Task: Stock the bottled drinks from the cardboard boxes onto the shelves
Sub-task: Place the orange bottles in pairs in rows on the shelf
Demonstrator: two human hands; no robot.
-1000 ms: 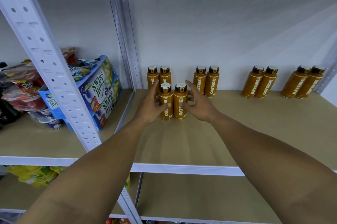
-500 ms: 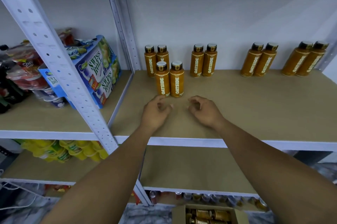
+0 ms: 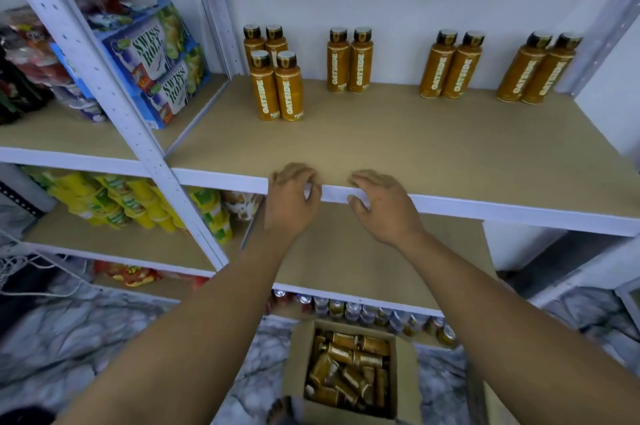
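Since half a second ago both your hands have drawn back from the middle of the tan wooden shelf board (image 3: 398,137) to its white front rail (image 3: 485,206). Your view has dropped too, so more of the box below now shows.

- Left hand (image 3: 291,203): grip empty, fingers loosely curled, fingertips over the board's front edge.
- Right hand (image 3: 384,206): same loose curl, holding nothing, just beside the left at the same edge. Cannot tell whether either hand touches the rail.
- Orange plastic bottles with black caps, labelled OATSIDE: all upright on the board.
  - The front pair (image 3: 277,88) stands side by side, toward the board's back left.
  - The rear pair (image 3: 265,40) stands just behind it, in the board's back-left corner.
  - Three more pairs line the board's back edge, well apart from one another: second pair (image 3: 349,61), third pair (image 3: 450,66), fourth pair (image 3: 533,69) by the back-right corner.
- Open brown cardboard box (image 3: 298,355): on the marbled floor (image 3: 69,327) below the board's front edge. Boxed bottles (image 3: 349,365) of the same orange kind lie jumbled inside.
- Left of the board, past the perforated white upright (image 3: 104,78): blue Swiss Roll cartons (image 3: 156,57), tilted.
- Two levels below the board: a row of drink cans (image 3: 363,310).
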